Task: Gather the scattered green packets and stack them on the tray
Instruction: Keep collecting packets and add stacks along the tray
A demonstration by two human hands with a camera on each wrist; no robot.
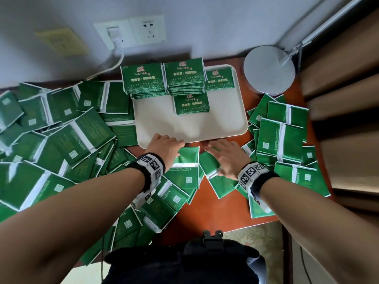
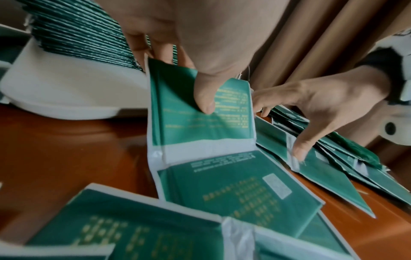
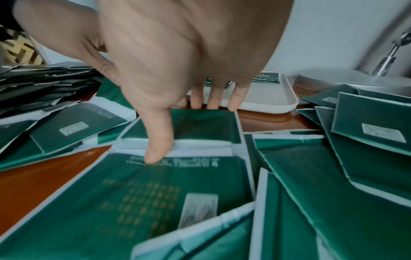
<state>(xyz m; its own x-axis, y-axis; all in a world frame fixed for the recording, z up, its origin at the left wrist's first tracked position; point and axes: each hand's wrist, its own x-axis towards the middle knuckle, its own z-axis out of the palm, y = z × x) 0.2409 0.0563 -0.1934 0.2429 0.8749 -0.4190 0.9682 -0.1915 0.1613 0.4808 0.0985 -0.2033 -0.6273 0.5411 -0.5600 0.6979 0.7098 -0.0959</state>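
Note:
A white tray sits mid-table, with tall stacks of green packets along its back edge and a short stack in front of them. My left hand is at the tray's front edge and pinches a green packet, thumb on top and fingers behind its raised far edge. My right hand rests beside it on another flat packet, with its thumb on the white seam and its fingers reaching down past the far edge. Both packets lie printed back up.
Loose packets cover the table in a big pile on the left and a smaller one on the right. A round lamp base stands at the back right. Wall sockets are behind and a curtain hangs on the right.

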